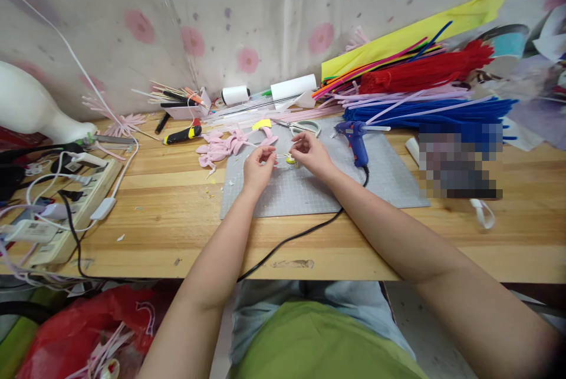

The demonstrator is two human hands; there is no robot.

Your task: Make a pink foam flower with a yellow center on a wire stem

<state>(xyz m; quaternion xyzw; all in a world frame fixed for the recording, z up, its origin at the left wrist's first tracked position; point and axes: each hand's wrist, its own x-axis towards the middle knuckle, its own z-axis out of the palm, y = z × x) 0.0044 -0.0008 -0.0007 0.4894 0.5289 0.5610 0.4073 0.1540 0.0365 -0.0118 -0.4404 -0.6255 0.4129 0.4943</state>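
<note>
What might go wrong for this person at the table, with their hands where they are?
The black cord passes under the right forearm, so an arm movement might snag it and drag the blue glue gun.

The glue gun lies near the right hand; if it is hot, which I can't tell, a careless reach could burn.

Pink pieces lie close to the left hand and could get knocked.
</note>
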